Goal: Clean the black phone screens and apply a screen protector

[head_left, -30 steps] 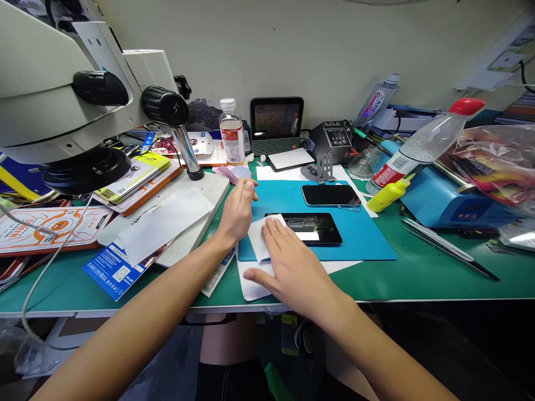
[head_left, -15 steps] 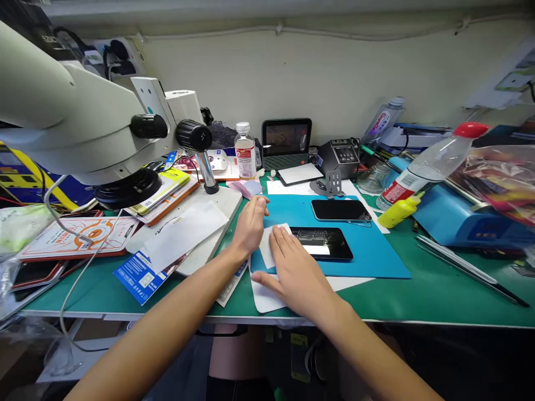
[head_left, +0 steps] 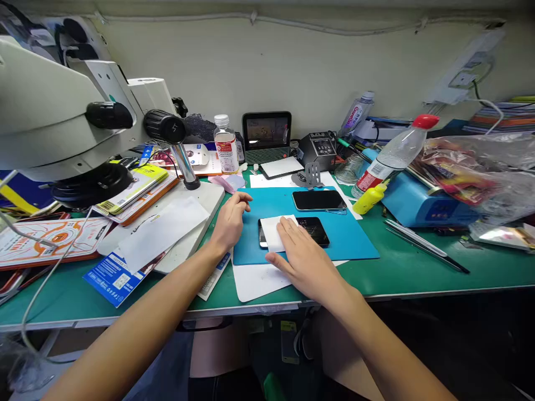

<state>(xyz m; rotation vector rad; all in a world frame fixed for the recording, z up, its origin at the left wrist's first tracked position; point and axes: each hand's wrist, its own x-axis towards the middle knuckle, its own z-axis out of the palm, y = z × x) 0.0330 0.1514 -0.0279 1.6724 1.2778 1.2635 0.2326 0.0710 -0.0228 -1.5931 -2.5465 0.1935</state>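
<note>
My right hand (head_left: 307, 253) lies flat, fingers stretched out and thumb apart, on a white wipe (head_left: 273, 234). The wipe covers the left part of a black phone (head_left: 315, 229), which lies screen up on the blue mat (head_left: 355, 245). My left hand (head_left: 229, 223) hovers at the mat's left edge, fingers loosely bent and slightly apart, with nothing seen in it. Behind the first phone lies a second dark phone (head_left: 320, 200). White paper (head_left: 259, 284) sticks out from under the mat's front edge.
A microscope (head_left: 54, 122) looms on the left above cards and boxes. A clear drink bottle (head_left: 225, 147) stands behind. To the right are a yellow squeeze bottle (head_left: 370, 197), a tilted red-capped bottle (head_left: 397, 153), a blue machine (head_left: 426, 203) and tweezers (head_left: 422, 242).
My right hand and the wipe have moved rightward over the phone, from beside it onto its left part. My left hand's fingers have loosened from a tighter curl. The camera view has shifted.
</note>
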